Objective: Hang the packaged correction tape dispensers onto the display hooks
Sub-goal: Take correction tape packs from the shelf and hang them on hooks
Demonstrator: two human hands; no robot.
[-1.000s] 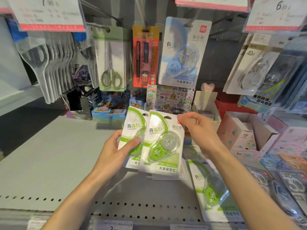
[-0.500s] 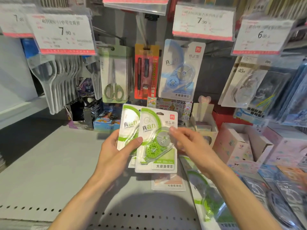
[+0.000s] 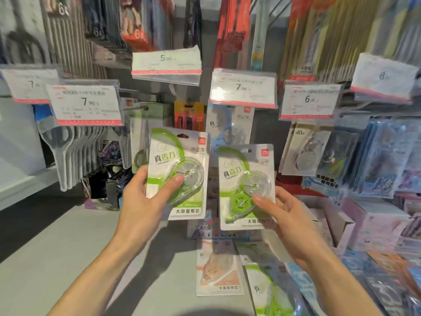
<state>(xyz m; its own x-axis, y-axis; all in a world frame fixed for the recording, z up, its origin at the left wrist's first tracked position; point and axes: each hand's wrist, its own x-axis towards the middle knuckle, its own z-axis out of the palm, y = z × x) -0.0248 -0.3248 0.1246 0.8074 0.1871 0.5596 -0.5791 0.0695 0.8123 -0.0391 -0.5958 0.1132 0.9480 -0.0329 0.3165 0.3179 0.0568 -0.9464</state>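
Nearest the camera, more packs lie flat on the grey shelf (image 3: pixel 57 258): an orange correction tape pack (image 3: pixel 218 267) and, beside it to the right, a green one (image 3: pixel 271 293) cut off by the lower edge.

Above them, each hand holds one green pack upright, the two packs apart with a gap between them. The left hand (image 3: pixel 141 201) grips the left green correction tape pack (image 3: pixel 180 174) by its lower left side, thumb pressed on the clear blister and fingers behind the card. The right hand (image 3: pixel 287 215) grasps the right green correction tape pack (image 3: pixel 246 188) at its lower right corner, thumb on the front; this pack sits a little lower than the other.

Behind the packs, a blue correction tape pack (image 3: pixel 230 131) hangs from the display wall under a 7.90 price tag (image 3: pixel 243 90). To the left hang scissors (image 3: pixel 140 147) and a row of clear packs; further tags read 5.00 and 6.00. The upper rows are blurred.
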